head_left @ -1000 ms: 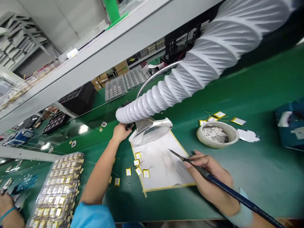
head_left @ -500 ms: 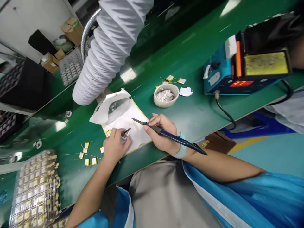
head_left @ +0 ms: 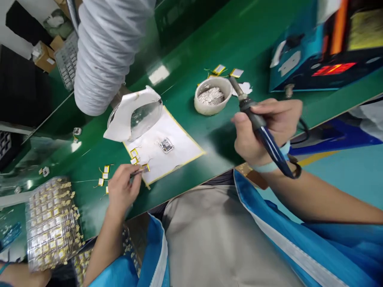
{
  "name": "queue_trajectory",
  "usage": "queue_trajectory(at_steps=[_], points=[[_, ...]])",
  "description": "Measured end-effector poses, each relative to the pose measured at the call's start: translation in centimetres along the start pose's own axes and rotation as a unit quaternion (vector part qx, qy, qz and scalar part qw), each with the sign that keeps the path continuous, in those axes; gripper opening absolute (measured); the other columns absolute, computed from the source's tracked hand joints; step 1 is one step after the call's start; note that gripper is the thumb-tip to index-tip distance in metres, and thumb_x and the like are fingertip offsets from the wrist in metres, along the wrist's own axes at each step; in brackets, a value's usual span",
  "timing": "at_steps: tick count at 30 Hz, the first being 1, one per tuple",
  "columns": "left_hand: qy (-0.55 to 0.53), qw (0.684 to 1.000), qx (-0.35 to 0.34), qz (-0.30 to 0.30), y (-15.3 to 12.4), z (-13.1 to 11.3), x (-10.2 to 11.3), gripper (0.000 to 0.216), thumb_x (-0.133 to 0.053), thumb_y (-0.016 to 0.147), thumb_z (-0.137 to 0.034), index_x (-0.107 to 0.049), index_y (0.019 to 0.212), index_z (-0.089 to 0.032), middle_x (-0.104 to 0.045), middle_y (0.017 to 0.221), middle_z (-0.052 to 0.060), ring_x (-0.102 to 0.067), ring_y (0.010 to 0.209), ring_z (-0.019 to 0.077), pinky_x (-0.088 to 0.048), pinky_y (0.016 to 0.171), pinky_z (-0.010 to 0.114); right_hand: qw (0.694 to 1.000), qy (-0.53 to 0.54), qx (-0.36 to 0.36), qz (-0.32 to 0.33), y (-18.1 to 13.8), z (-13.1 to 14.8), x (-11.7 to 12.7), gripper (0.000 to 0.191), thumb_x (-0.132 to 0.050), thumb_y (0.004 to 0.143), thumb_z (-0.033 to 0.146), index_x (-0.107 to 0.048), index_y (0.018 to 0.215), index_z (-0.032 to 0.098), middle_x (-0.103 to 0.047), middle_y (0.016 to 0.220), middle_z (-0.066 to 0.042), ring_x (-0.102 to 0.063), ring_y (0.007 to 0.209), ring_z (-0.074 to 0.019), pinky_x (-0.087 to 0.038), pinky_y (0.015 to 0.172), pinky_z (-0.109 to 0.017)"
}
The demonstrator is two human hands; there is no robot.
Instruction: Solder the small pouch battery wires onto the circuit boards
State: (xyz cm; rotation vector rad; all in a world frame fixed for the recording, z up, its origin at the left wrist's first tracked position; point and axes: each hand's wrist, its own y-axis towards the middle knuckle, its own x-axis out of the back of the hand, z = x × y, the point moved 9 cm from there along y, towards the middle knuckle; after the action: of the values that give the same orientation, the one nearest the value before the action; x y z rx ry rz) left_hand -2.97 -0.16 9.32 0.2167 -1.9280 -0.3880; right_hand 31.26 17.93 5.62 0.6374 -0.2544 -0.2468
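My right hand (head_left: 266, 131) is closed around a soldering iron (head_left: 263, 133), whose tip points up and left beside a small oval bowl (head_left: 206, 109) of silvery bits. At the left edge of a white sheet (head_left: 185, 147), my left hand (head_left: 124, 185) pinches what look like dark tweezers (head_left: 136, 172). Their end meets a small yellow-edged battery (head_left: 145, 168) with thin wires. Two similar batteries (head_left: 134, 156) lie just above it. Near the middle of the sheet rests a small circuit board (head_left: 166, 146) in a pale frame, apart from both hands.
A white ribbed duct (head_left: 104, 56) with a white hood (head_left: 134, 103) hangs over the sheet's far side. The soldering station (head_left: 299, 67) stands at the right. More batteries (head_left: 105, 171) and a clear tray of parts (head_left: 50, 223) are at the left.
My right hand has carried the soldering iron right, off the sheet. My left hand has shifted left to a battery, and the circuit board now shows on the sheet. The view has shifted too.
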Motion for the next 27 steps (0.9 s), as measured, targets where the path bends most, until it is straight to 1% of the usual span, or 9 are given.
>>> queue_trajectory(at_steps=[3,6,8,10,13,15,19,22,27], points=[[0.026,0.997,0.057,0.054,-3.0,2.5,1.2,0.014,-0.074,0.103,-0.026,-0.080,0.116,-0.023,-0.078,0.105,0.005,-0.075,0.083,0.0130,-0.055,0.068,0.023,0.996,-0.021,-0.058,0.062,-0.7,-1.6,-1.4,0.014,-0.082,0.101,0.037,-0.071,0.101,0.029,-0.072,0.094,-0.004,-0.071,0.078,-0.0153,-0.057,0.071,-0.030],[0.101,0.982,0.089,0.133,-6.1,4.1,0.5,0.022,-0.076,0.102,-0.032,-0.080,0.122,-0.024,-0.077,0.114,0.007,-0.075,0.079,0.0120,-0.049,0.058,0.021,0.990,-0.015,-0.069,0.118,-1.8,0.5,-2.5,0.013,-0.083,0.101,0.036,-0.073,0.105,0.029,-0.078,0.103,-0.006,-0.077,0.089,-0.0175,-0.059,0.081,-0.032],[0.161,0.974,0.066,0.148,-7.1,4.4,0.1,0.017,-0.073,0.103,-0.027,-0.079,0.119,-0.022,-0.078,0.113,0.007,-0.076,0.081,0.0131,-0.049,0.058,0.022,0.982,0.009,-0.068,0.177,-2.4,2.7,-3.8,0.015,-0.084,0.099,0.038,-0.073,0.104,0.029,-0.081,0.103,-0.004,-0.079,0.092,-0.0187,-0.061,0.083,-0.033],[0.198,0.968,0.019,0.155,-7.2,4.1,-0.2,0.010,-0.068,0.103,-0.021,-0.076,0.110,-0.020,-0.079,0.107,0.007,-0.076,0.081,0.0142,-0.051,0.061,0.024,0.971,0.027,-0.078,0.226,-2.8,4.5,-5.2,0.017,-0.085,0.098,0.039,-0.073,0.104,0.028,-0.082,0.097,-0.001,-0.079,0.085,-0.0188,-0.061,0.076,-0.033],[0.201,0.967,-0.057,0.146,-5.5,2.9,-0.7,0.004,-0.067,0.104,-0.021,-0.071,0.105,-0.020,-0.080,0.103,0.006,-0.076,0.078,0.0145,-0.053,0.066,0.026,0.952,0.040,-0.089,0.289,-3.2,5.9,-7.8,0.018,-0.084,0.097,0.039,-0.072,0.103,0.027,-0.080,0.089,0.002,-0.075,0.074,-0.0174,-0.057,0.066,-0.031],[0.170,0.974,-0.094,0.114,-3.4,1.6,-1.1,0.006,-0.071,0.102,-0.021,-0.070,0.108,-0.021,-0.080,0.101,0.005,-0.076,0.080,0.0146,-0.053,0.069,0.026,0.945,0.063,-0.087,0.309,-3.4,6.2,-9.3,0.016,-0.083,0.096,0.036,-0.071,0.101,0.026,-0.079,0.089,0.002,-0.074,0.073,-0.0177,-0.056,0.067,-0.031],[0.104,0.987,-0.118,0.012,1.4,-0.5,-2.5,0.023,-0.079,0.096,-0.018,-0.072,0.117,-0.022,-0.078,0.096,0.003,-0.074,0.080,0.0146,-0.052,0.072,0.027,0.955,0.104,-0.084,0.263,-3.9,5.3,-10.4,0.019,-0.084,0.094,0.032,-0.066,0.093,0.027,-0.076,0.082,0.003,-0.072,0.071,-0.0187,-0.058,0.076,-0.035],[0.077,0.988,-0.133,-0.025,3.7,-1.3,-5.0,0.031,-0.080,0.095,-0.017,-0.073,0.125,-0.023,-0.076,0.093,0.003,-0.072,0.081,0.0166,-0.051,0.074,0.030,0.966,0.108,-0.093,0.215,-4.3,4.3,-10.2,0.025,-0.086,0.090,0.026,-0.061,0.086,0.027,-0.071,0.075,0.004,-0.068,0.066,-0.0175,-0.059,0.079,-0.037],[0.059,0.988,-0.135,-0.054,4.5,-0.6,-7.1,0.030,-0.080,0.093,-0.013,-0.075,0.121,-0.022,-0.074,0.087,0.003,-0.066,0.076,0.0181,-0.048,0.075,0.034,0.957,0.102,-0.101,0.254,-4.7,4.2,-11.0,0.025,-0.081,0.089,0.020,-0.057,0.083,0.026,-0.068,0.072,0.005,-0.064,0.062,-0.0149,-0.061,0.085,-0.039]])
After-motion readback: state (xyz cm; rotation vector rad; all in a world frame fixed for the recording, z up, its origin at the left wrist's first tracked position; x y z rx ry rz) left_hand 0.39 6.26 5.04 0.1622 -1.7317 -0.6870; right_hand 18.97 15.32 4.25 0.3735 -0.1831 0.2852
